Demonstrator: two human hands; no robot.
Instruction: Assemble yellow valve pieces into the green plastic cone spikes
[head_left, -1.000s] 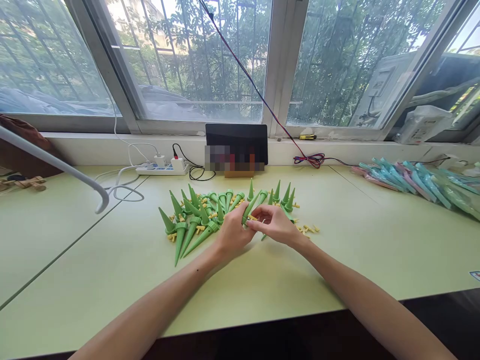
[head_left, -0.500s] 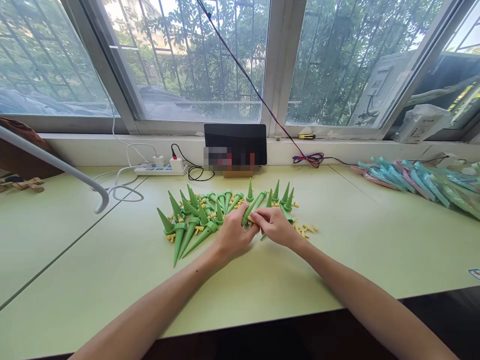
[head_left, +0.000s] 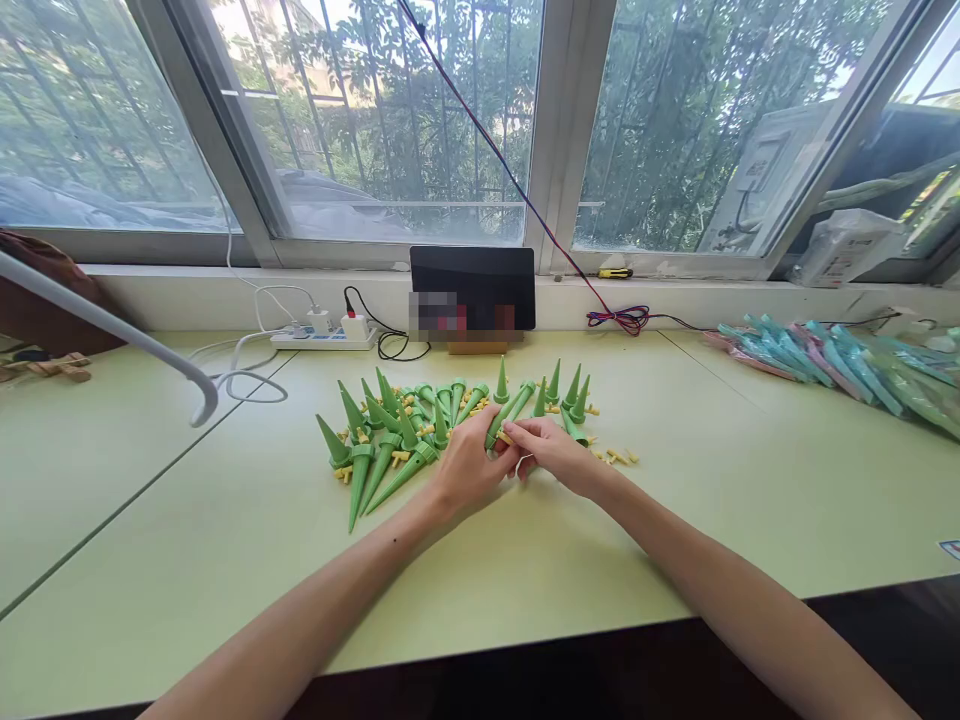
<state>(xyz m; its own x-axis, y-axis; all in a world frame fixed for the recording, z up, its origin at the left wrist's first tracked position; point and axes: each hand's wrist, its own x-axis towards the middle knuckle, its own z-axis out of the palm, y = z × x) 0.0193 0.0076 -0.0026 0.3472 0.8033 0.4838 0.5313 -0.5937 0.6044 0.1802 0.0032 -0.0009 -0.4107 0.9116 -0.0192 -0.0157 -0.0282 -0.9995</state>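
My left hand (head_left: 469,455) is closed around a green plastic watering spike (head_left: 496,428), which leans up and to the right. At the near end of that spike, my right hand (head_left: 559,452) pinches a small yellow valve (head_left: 504,437) between thumb and forefinger. The two hands meet there, so I cannot tell how deep the valve sits in the spike. More green spikes (head_left: 361,480) lie or stand point-up to the left and behind my hands. Several loose yellow valves (head_left: 616,457) are scattered just right of my right hand.
At the back of the table (head_left: 720,480) a dark tablet (head_left: 472,285) stands upright. A white power strip (head_left: 322,340) with cables is left of it. Blue and pink plastic bags (head_left: 832,360) are piled far right. A white curved tube (head_left: 112,320) juts in from the left.
My right hand has turned slightly at the spike's end, and more of its lower fingers shows. My left hand keeps its hold on the spike. The camera has shifted slightly.
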